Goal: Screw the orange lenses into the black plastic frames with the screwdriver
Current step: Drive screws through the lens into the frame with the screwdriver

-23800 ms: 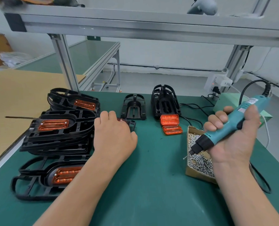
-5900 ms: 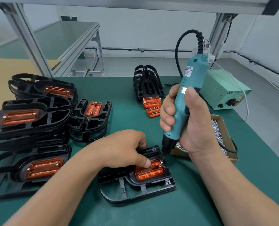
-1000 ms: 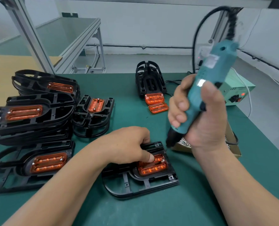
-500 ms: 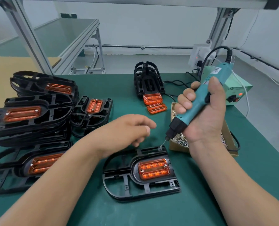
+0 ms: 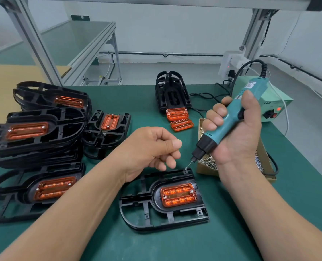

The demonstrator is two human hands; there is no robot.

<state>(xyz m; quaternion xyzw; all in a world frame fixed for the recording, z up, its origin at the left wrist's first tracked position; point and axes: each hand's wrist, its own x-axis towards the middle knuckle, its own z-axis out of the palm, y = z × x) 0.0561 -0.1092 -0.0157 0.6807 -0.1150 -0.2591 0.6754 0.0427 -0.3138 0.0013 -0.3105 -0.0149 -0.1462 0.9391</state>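
The frame (image 5: 175, 210) is black moulded plastic with a dull satin surface, and the orange lens (image 5: 178, 194) set in it is translucent, glossy and ribbed. The screwdriver (image 5: 229, 121) has a smooth teal plastic body and a matt black collar. Shiny metal screws (image 5: 210, 162) fill a plain brown cardboard box (image 5: 205, 172) on the matt green table mat (image 5: 231, 232).
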